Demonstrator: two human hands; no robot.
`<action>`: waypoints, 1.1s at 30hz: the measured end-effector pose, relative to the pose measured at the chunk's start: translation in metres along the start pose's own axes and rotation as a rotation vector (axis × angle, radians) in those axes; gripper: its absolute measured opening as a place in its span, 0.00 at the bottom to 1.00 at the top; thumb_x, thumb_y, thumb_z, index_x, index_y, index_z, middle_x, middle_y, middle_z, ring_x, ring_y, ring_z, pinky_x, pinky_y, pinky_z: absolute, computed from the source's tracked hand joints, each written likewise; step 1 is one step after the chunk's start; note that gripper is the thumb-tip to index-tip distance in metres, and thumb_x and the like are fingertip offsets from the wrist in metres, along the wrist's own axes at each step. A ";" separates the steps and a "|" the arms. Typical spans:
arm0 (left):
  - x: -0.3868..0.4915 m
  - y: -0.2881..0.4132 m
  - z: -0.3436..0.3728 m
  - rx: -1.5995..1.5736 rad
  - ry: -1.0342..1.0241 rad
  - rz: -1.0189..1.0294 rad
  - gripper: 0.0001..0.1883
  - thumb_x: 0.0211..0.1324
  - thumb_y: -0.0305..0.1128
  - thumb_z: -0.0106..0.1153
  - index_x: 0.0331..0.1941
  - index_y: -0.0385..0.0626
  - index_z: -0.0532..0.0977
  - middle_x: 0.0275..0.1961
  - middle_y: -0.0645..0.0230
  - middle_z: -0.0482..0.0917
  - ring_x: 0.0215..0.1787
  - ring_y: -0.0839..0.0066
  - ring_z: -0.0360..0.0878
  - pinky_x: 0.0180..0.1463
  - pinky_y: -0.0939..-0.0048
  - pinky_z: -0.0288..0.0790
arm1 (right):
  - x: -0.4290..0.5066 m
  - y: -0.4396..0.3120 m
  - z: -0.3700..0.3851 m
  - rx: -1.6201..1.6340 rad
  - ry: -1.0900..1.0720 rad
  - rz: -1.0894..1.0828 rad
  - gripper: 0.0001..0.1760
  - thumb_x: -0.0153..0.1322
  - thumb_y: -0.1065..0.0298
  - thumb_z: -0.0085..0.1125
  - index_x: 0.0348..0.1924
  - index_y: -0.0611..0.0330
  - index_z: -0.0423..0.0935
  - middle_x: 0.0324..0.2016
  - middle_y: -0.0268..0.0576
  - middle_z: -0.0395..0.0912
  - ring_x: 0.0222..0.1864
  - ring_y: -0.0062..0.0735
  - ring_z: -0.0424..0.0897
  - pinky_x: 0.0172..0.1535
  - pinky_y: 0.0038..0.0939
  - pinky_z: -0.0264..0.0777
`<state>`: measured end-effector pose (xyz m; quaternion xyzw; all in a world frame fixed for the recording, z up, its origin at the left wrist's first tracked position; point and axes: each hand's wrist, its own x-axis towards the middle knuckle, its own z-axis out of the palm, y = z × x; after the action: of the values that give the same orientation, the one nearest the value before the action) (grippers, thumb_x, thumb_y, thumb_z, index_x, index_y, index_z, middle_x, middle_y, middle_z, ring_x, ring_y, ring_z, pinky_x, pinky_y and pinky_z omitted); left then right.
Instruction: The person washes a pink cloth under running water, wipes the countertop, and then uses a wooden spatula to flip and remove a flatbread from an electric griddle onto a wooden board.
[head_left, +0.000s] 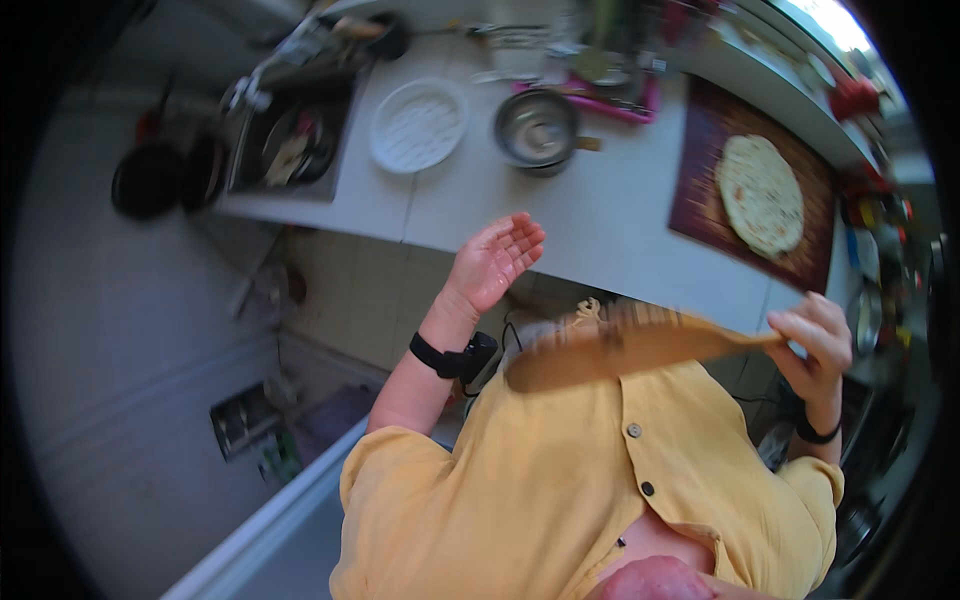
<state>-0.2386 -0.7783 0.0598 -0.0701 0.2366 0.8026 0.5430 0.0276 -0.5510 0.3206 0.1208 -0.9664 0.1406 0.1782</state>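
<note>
My left hand (497, 262) is raised palm up near the counter's front edge, wet-looking, fingers together and slightly curled, holding nothing. At the right, my right hand (817, 345) grips the thin handle of a wooden paddle or board (622, 351). Its broad, motion-blurred end reaches left across the front of my yellow shirt. Beyond this hand, a flat round of dough or flatbread (761, 196) with browned spots lies on a dark reddish-brown board (694, 176). A metal bowl (536, 129) stands on the counter beyond my left hand.
A white round plate or tray (418, 126) sits beside the sink (341, 142), which holds dishes. A pink tray (641, 112) stands behind the bowl. Jars and packets (874, 210) line the right side. Dark pans (150, 180) hang at the left. The counter edge (442, 247) runs before me.
</note>
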 end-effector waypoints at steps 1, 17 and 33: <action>-0.019 0.008 -0.022 -0.018 0.024 0.031 0.14 0.68 0.34 0.51 0.51 0.39 0.74 0.50 0.58 0.81 0.55 0.63 0.79 0.59 0.61 0.75 | 0.023 -0.006 0.007 0.011 -0.024 -0.077 0.18 0.57 0.72 0.70 0.41 0.62 0.83 0.21 0.36 0.74 0.19 0.31 0.73 0.24 0.31 0.60; -0.137 0.078 -0.173 -0.195 0.305 0.286 0.16 0.70 0.35 0.46 0.54 0.38 0.72 0.53 0.57 0.79 0.58 0.64 0.78 0.64 0.62 0.72 | 0.198 -0.012 0.132 0.123 -0.002 -0.508 0.19 0.67 0.72 0.66 0.50 0.59 0.72 0.28 0.46 0.74 0.21 0.38 0.73 0.23 0.34 0.62; -0.153 0.126 -0.152 -0.286 0.339 0.533 0.15 0.69 0.33 0.49 0.52 0.36 0.74 0.52 0.56 0.80 0.57 0.63 0.78 0.63 0.62 0.74 | 0.261 -0.004 0.288 0.651 -0.319 0.303 0.21 0.65 0.78 0.67 0.52 0.63 0.80 0.28 0.39 0.74 0.28 0.24 0.72 0.32 0.24 0.67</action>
<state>-0.3136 -1.0135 0.0210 -0.2133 0.2185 0.9183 0.2518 -0.2974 -0.6933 0.1620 0.0471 -0.8937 0.4439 -0.0445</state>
